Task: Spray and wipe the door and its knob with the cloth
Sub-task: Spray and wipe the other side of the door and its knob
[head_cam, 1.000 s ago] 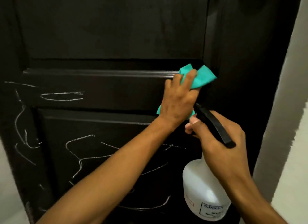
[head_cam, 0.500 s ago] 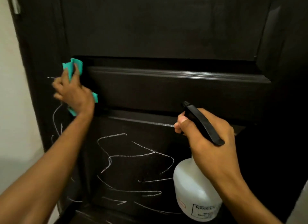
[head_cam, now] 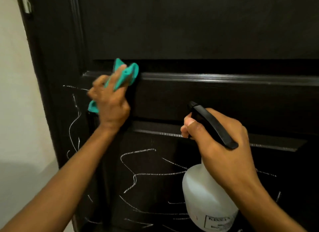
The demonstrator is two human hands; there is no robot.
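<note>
A dark brown panelled door (head_cam: 198,29) fills the view, with white chalk scribbles (head_cam: 143,169) on its lower panel and left stile. My left hand (head_cam: 110,104) grips a crumpled teal cloth (head_cam: 128,72) and presses it against the left end of the door's middle rail. My right hand (head_cam: 219,145) holds a white spray bottle (head_cam: 203,197) by its black trigger head (head_cam: 212,124), in front of the lower panel. The knob is not in view.
A pale wall (head_cam: 15,93) runs along the door's left edge. A metal hinge (head_cam: 25,2) shows at the top left of the door frame.
The cloth went from the right end of the middle rail to its far left, and has now come a little back to the right. The chalk loop on that rail is gone.
</note>
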